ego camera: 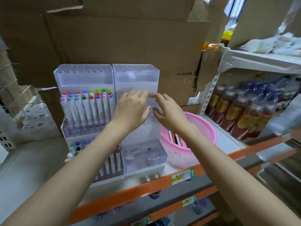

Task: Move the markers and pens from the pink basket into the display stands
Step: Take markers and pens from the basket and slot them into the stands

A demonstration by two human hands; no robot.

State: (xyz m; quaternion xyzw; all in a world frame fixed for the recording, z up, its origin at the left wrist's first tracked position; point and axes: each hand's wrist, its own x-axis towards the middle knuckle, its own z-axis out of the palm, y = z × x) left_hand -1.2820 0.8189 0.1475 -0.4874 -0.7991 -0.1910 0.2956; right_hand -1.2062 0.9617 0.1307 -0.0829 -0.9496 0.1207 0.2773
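Two clear acrylic display stands sit side by side on the shelf. The left stand (84, 75) holds a row of white markers (86, 108) with coloured caps, and darker pens (112, 163) in its lower tier. The right stand (136, 74) looks empty in its upper tiers. My left hand (130, 108) and my right hand (169, 111) hover in front of the right stand's middle tier, fingertips almost touching, fingers spread, nothing visibly held. The pink basket (205, 128) stands right of the stands with several pens (175, 137) inside.
Large cardboard boxes (122, 38) form the wall behind the stands. Bottles of dark drink (241, 115) fill a white rack at the right. The shelf has an orange front edge (146, 188) with price labels. A wire rack (24, 108) stands at the left.
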